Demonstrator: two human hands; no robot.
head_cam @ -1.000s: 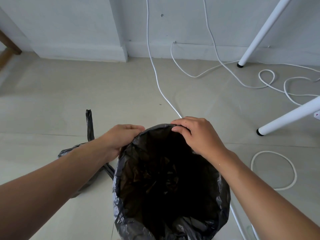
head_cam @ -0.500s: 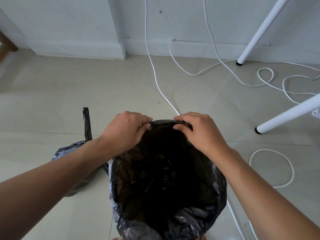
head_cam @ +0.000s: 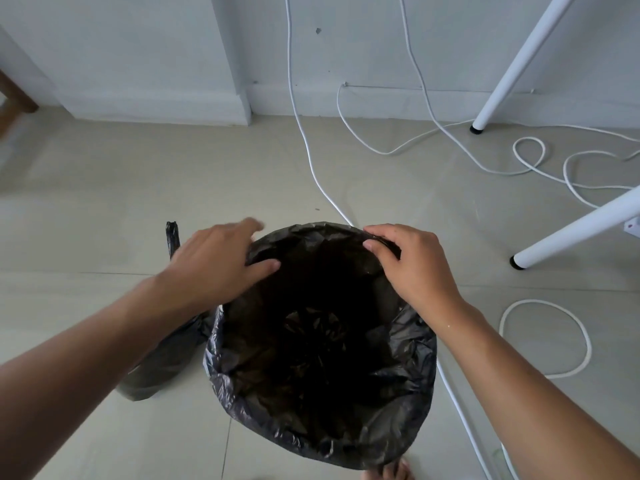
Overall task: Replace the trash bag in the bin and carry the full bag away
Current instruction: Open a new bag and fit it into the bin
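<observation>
A bin lined with a fresh black trash bag (head_cam: 412, 344) stands on the tiled floor just in front of me, its mouth open and dark inside. The bin itself is hidden under the plastic. My right hand (head_cam: 412, 265) curls its fingers over the bag's far right rim and holds the edge. My left hand (head_cam: 214, 261) lies across the far left rim with its fingers spread and blurred, thumb inside, not clamped. The full black bag (head_cam: 156, 368) sits on the floor left of the bin, partly behind my left forearm, its tied tail (head_cam: 172, 233) sticking up.
White cables (head_cam: 304, 133) run from the wall across the floor past the bin's right side, and a loop (head_cam: 547, 337) lies to the right. Two white table legs (head_cam: 571, 230) (head_cam: 512, 64) stand at right. A wooden leg (head_cam: 17, 95) is far left. My toes (head_cam: 391, 472) touch the bin's base.
Both hands have slid apart along the far rim, spreading the bag's edge wider. My left hand has loosened from a pinch to spread fingers.
</observation>
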